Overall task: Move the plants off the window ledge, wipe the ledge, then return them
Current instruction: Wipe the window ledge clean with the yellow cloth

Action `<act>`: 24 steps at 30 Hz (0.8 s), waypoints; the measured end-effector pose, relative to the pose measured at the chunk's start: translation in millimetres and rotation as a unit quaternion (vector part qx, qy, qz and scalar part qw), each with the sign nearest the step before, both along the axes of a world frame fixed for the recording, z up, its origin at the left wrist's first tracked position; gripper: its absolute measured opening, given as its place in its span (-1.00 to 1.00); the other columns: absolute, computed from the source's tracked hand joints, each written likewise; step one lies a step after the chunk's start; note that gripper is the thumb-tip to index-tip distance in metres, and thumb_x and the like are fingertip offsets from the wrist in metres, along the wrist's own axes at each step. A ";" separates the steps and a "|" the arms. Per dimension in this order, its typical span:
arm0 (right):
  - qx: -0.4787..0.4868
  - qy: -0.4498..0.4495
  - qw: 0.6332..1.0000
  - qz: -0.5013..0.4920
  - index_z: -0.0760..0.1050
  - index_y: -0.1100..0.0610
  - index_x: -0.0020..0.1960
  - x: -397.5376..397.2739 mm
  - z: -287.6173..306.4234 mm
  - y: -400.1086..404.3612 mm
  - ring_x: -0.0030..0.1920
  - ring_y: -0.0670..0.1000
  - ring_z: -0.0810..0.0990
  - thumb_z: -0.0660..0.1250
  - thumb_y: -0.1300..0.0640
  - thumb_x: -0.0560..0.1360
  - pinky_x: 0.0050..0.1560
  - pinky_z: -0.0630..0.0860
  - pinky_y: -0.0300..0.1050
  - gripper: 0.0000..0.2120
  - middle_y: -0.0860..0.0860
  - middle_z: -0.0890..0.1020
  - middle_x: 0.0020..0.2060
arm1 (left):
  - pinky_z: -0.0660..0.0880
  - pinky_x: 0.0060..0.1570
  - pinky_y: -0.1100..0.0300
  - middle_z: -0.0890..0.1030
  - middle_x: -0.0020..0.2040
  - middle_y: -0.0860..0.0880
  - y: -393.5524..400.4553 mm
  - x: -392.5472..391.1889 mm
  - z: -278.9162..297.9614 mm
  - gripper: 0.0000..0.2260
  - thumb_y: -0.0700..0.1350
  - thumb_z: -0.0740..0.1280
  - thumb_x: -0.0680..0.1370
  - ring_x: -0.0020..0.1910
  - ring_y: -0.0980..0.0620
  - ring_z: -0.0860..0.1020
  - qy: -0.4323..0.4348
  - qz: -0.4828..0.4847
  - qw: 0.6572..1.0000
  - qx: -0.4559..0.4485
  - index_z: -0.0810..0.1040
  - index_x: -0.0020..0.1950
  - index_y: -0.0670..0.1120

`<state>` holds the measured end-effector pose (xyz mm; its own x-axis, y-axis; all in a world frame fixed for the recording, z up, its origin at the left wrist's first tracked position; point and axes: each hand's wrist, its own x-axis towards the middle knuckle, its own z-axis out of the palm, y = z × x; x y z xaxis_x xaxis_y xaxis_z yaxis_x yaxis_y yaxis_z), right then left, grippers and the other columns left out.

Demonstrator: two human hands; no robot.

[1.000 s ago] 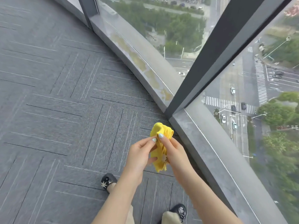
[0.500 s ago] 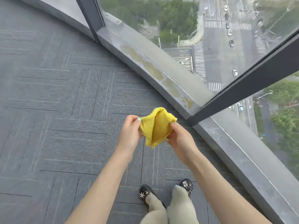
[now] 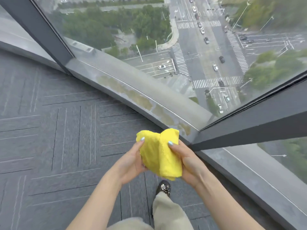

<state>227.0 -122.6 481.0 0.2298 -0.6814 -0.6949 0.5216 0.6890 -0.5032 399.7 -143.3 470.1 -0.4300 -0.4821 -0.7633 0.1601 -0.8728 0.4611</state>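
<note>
The folded yellow cloth (image 3: 160, 152) sits between both hands, left hand (image 3: 132, 161) and right hand (image 3: 186, 161) each gripping one side, fingers underneath hidden, above the stained ledge (image 3: 132, 93).

One yellow cloth (image 3: 160, 156), two hands, one stained ledge (image 3: 132, 90), two dark window mullions, one shoe (image 3: 164, 188).

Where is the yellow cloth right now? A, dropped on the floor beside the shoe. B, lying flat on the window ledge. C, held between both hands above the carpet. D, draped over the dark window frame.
C: the left hand and right hand both hold the folded yellow cloth in the air, short of the stained window ledge.
</note>
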 end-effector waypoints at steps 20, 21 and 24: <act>-0.073 0.574 0.803 0.144 0.48 -0.17 -0.25 70.6 -190.4 -121.3 0.24 -0.07 0.32 0.35 -0.11 0.23 0.23 0.18 -0.16 -0.89 -0.22 0.41 0.08 | 0.29 0.00 0.16 0.40 0.07 0.08 -231.6 88.8 -179.4 -0.89 -0.05 0.39 0.43 0.08 0.02 0.39 -0.352 -0.440 0.643 -0.519 0.62 -0.07 0.00; -0.067 0.548 0.822 0.142 0.48 -0.16 -0.27 66.3 -210.8 -118.6 0.29 -0.13 0.31 0.29 -0.17 0.17 0.34 0.14 -0.08 -0.83 -0.29 0.43 0.11 | 0.28 0.04 0.18 0.40 0.12 0.11 -234.2 88.2 -202.4 -0.91 -0.04 0.39 0.43 0.12 0.06 0.37 -0.329 -0.459 0.652 -0.505 0.62 -0.10 0.00; -0.001 0.460 0.884 0.079 0.54 -0.03 -0.23 40.8 -274.7 -107.8 -0.05 -0.15 0.55 0.36 -0.18 0.10 0.04 0.48 -0.10 -0.69 -0.24 0.61 -0.16 | 0.36 -0.15 0.18 0.53 -0.14 0.08 -231.0 72.5 -272.5 -0.86 0.00 0.35 0.46 -0.19 0.12 0.46 -0.198 -0.494 0.756 -0.380 0.53 -0.18 -0.06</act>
<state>267.8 -230.4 206.3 -0.3407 -0.6932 -0.6352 -0.2121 0.7149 -0.6663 472.2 -374.2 197.6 -0.6774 -0.4391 -0.5902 -0.6795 0.0663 0.7307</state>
